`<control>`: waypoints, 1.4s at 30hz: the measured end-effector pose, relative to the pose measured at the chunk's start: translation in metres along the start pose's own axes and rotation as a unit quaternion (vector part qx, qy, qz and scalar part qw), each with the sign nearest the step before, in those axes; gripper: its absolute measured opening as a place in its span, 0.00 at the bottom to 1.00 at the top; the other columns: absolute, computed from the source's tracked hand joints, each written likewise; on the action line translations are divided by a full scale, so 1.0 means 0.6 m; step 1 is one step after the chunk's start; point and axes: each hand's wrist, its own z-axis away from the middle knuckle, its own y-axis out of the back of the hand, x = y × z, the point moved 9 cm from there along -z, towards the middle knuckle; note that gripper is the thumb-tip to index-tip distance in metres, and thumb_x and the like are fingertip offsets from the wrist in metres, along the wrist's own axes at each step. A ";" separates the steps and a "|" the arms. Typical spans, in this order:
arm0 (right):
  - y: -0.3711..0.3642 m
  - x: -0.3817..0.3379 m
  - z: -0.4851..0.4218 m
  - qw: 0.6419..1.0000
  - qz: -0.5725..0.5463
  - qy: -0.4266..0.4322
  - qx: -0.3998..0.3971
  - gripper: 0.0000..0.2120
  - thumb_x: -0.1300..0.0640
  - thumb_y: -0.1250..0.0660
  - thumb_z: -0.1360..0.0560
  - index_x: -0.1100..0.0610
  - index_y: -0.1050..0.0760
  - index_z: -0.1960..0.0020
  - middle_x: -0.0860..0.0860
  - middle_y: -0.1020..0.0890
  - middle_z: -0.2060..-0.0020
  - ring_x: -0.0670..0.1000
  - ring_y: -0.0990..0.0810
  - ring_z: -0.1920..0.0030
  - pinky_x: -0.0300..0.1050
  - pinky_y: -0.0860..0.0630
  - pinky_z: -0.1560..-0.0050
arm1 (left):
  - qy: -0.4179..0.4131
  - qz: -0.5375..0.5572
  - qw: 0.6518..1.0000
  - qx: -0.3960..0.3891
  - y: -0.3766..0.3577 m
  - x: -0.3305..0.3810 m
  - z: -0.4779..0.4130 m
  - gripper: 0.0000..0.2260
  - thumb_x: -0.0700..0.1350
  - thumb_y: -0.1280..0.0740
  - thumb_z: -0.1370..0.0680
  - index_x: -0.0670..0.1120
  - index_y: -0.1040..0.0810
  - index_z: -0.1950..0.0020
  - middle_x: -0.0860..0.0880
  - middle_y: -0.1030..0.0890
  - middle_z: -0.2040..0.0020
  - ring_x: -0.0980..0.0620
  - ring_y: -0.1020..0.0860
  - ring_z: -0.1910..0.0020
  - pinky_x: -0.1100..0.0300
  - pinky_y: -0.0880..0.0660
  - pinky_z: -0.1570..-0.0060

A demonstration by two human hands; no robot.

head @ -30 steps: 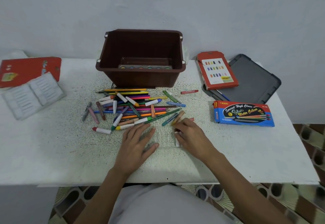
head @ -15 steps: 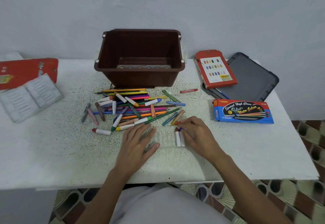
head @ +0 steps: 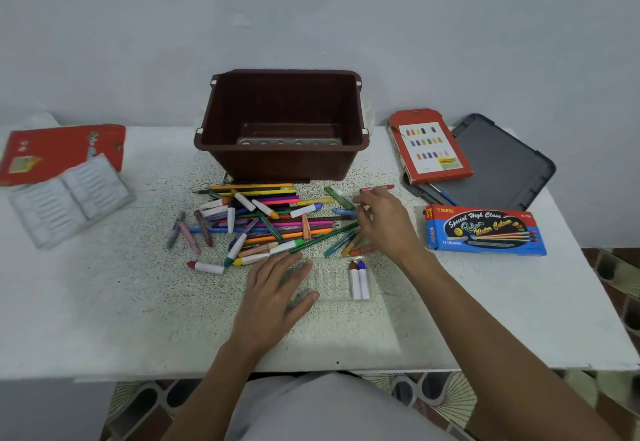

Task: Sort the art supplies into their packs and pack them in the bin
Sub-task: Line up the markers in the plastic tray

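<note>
In the clear tray [head: 329,279], 2 crayons [head: 358,283], tips away; left hand [head: 273,298] flat on it, right hand [head: 384,225] loose-fingered, empty.

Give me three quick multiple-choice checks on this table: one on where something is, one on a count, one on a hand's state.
1. Where is the blue box?
A) inside the bin
B) on the grey lid
C) right of the loose pile

2. How many crayons lie in the clear tray?
A) none
B) two
C) five

3. What is the left hand doing?
A) resting flat on the tray, fingers straight
B) gripping a crayon
C) reaching into the bin

Answers: 1 C, the box lies to the right of the pile, clear of the lid. 2 B, a brown-tipped and a blue-tipped one lie side by side at the tray's right end. 3 A, its palm lies on the tray's left part and holds nothing.
</note>
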 end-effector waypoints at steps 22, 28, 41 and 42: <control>-0.058 -0.038 -0.033 0.988 -0.137 -0.009 -0.068 0.06 0.63 0.31 0.24 0.57 0.20 0.49 0.47 0.22 0.57 0.44 0.26 0.63 0.30 0.33 0.66 | 0.003 0.003 1.000 0.005 0.008 0.002 0.001 0.22 0.58 0.37 0.20 0.47 0.23 0.32 0.45 0.26 0.36 0.46 0.29 0.34 0.47 0.34 0.35; -0.006 -0.014 0.025 0.947 -0.302 -0.090 -0.060 0.13 0.63 0.30 0.25 0.44 0.25 0.51 0.51 0.20 0.55 0.48 0.22 0.60 0.39 0.24 0.62 | 0.001 -0.002 1.000 0.005 0.008 0.001 0.000 0.22 0.58 0.37 0.20 0.47 0.24 0.32 0.45 0.26 0.37 0.46 0.28 0.35 0.48 0.34 0.35; -0.022 0.019 0.100 0.938 -0.303 -0.081 -0.148 0.08 0.66 0.31 0.25 0.53 0.19 0.53 0.52 0.18 0.60 0.45 0.22 0.62 0.38 0.24 0.61 | 0.009 -0.017 1.000 -0.009 0.003 0.001 -0.001 0.23 0.59 0.39 0.20 0.48 0.24 0.31 0.45 0.26 0.34 0.45 0.29 0.34 0.48 0.35 0.35; -0.027 0.018 0.103 0.938 -0.302 -0.082 -0.150 0.09 0.66 0.32 0.24 0.53 0.19 0.53 0.52 0.18 0.60 0.45 0.22 0.62 0.40 0.24 0.60 | 0.010 -0.017 1.000 -0.012 0.002 0.001 0.000 0.23 0.59 0.39 0.20 0.48 0.24 0.31 0.45 0.26 0.34 0.45 0.29 0.34 0.48 0.35 0.35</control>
